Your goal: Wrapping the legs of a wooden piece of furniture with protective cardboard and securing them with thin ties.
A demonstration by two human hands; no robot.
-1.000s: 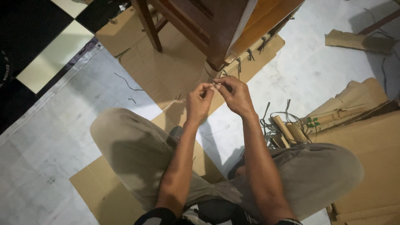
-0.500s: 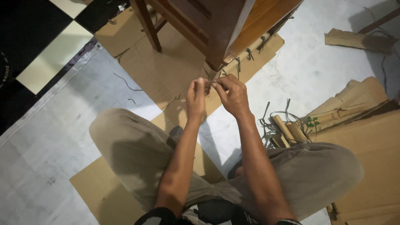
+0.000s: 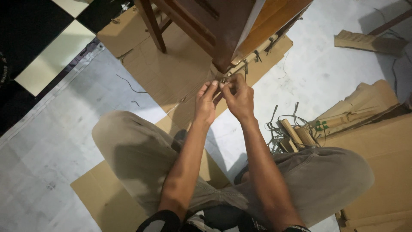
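The left hand (image 3: 205, 104) and the right hand (image 3: 237, 96) are held together just below the near corner of the dark wooden chair leg (image 3: 225, 51), fingertips meeting on a thin strap end (image 3: 222, 80) that is pinched between them; whether it is gripped by one hand or both cannot be told, as the piece is very small. Compared with half a second ago, the left fingers are now stretched upward rather than curled, and both hands are seen slightly nearer to the leg's lower end. The strap end is found at the fingertips, just beside the bottom of the leg, above the flattened cardboard sheet (image 3: 171, 73) spread on the pale floor (image 3: 64, 129). To the right, a heap of cut grey straps and short wood pieces (image 3: 292, 135) is left unchanged.
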